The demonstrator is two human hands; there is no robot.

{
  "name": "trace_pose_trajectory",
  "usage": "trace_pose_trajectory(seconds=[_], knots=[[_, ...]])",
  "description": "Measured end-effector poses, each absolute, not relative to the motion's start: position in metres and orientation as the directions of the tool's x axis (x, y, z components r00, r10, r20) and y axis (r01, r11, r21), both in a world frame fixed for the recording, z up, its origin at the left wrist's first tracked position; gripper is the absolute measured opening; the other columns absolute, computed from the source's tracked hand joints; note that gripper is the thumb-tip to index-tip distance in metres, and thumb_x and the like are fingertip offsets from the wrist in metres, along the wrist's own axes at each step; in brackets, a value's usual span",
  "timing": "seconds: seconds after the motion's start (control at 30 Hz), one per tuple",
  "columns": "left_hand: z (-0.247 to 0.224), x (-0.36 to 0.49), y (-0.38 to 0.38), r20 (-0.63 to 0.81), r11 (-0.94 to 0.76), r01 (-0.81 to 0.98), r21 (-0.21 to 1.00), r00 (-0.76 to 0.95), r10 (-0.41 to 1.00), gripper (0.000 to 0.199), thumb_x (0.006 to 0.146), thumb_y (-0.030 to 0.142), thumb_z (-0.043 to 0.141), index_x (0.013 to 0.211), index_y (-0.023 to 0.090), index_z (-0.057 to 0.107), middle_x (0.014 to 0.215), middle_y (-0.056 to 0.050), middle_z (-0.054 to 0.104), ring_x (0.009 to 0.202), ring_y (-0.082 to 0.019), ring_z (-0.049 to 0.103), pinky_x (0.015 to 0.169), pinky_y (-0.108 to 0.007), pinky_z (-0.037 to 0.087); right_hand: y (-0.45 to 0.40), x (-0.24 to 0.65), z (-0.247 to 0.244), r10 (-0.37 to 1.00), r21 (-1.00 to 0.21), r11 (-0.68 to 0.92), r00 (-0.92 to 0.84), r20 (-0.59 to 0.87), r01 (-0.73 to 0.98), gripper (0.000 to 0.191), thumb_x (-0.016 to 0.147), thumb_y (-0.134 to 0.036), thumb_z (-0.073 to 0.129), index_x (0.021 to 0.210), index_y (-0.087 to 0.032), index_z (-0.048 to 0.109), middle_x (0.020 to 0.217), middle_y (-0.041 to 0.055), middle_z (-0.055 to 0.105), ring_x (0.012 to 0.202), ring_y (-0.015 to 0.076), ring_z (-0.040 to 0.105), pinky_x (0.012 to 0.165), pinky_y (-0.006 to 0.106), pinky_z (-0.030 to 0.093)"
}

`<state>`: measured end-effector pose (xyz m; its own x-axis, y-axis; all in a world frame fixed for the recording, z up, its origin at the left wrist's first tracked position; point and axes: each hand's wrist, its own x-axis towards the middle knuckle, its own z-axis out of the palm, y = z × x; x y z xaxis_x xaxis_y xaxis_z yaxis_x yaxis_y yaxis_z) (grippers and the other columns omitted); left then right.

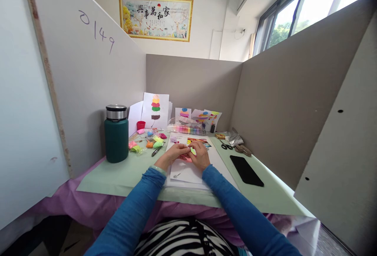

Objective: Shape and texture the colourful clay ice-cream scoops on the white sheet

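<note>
Left hand (174,154) and right hand (200,157), fingers bent together, grip unclear, over white paper (188,172), clear bag (171,127) holding multicoloured pieces (188,130), red cup (141,125)

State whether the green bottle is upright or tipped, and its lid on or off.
Upright, lid on: the bottle stands on its base on the pale green table cover, and the silver-and-black lid caps its top.

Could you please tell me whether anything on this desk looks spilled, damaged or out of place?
Nothing plainly looks spilled or damaged. The untidiest spot is left of the white paper, where small bright packets lie loosely scattered; on the right, a silvery bag looks crumpled near the scissors.
</note>
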<state>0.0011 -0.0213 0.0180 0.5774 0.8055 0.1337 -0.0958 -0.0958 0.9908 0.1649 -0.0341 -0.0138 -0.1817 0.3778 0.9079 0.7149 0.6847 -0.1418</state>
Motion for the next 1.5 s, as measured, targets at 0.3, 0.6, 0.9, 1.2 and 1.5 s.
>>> trace_pose_trajectory(seconds=[0.3,0.6,0.9,1.2,1.5], knots=[[0.0160,0.0005,-0.0189,0.136,-0.106,-0.086,0.991,0.640,0.757,0.043,0.067,0.048,0.077,0.085,0.009,0.069,0.080,-0.009,0.068,0.069,-0.015,0.064,0.072,-0.030,0.049,-0.0332,0.1651,-0.0137,0.375,-0.150,0.678,-0.163,0.912,0.720,0.009,0.085,-0.020,0.054,0.088,-0.020,0.062,0.095,0.0081,0.062,0.095,0.0237,0.055,0.084,0.040,0.044],[0.0175,0.0017,-0.0214,0.147,-0.112,-0.095,0.989,0.616,0.774,0.044,0.067,0.049,0.076,0.085,0.010,0.069,0.076,-0.008,0.067,0.069,-0.016,0.064,0.069,-0.028,0.049,-0.0359,0.1641,-0.0118,0.381,-0.127,0.686,-0.205,0.902,0.717,0.017,0.084,-0.019,0.054,0.097,-0.020,0.064,0.099,0.0088,0.061,0.097,0.0233,0.055,0.084,0.039,0.044],[0.0185,0.0018,-0.0222,0.148,-0.121,-0.086,0.989,0.573,0.806,0.044,0.064,0.049,0.078,0.082,0.010,0.068,0.073,-0.006,0.066,0.066,-0.014,0.062,0.068,-0.028,0.048,-0.0356,0.1642,-0.0126,0.389,-0.145,0.684,-0.189,0.902,0.715,0.015,0.083,-0.020,0.055,0.096,-0.019,0.063,0.100,0.0093,0.061,0.098,0.0241,0.055,0.085,0.040,0.044],[0.0179,0.0013,-0.0218,0.137,-0.124,-0.064,0.990,0.618,0.774,0.045,0.065,0.049,0.078,0.084,0.009,0.069,0.078,-0.008,0.067,0.068,-0.015,0.063,0.071,-0.030,0.049,-0.0352,0.1644,-0.0119,0.369,-0.148,0.699,-0.176,0.913,0.700,0.010,0.084,-0.020,0.054,0.089,-0.020,0.062,0.095,0.0084,0.061,0.095,0.0236,0.056,0.084,0.040,0.045],[0.0180,0.0014,-0.0220,0.132,-0.123,-0.058,0.991,0.638,0.759,0.044,0.068,0.049,0.076,0.085,0.009,0.070,0.079,-0.009,0.067,0.069,-0.015,0.063,0.070,-0.029,0.049,-0.0364,0.1645,-0.0115,0.378,-0.140,0.708,-0.205,0.903,0.692,0.014,0.084,-0.018,0.053,0.092,-0.020,0.065,0.097,0.0083,0.061,0.093,0.0224,0.056,0.083,0.039,0.045]])
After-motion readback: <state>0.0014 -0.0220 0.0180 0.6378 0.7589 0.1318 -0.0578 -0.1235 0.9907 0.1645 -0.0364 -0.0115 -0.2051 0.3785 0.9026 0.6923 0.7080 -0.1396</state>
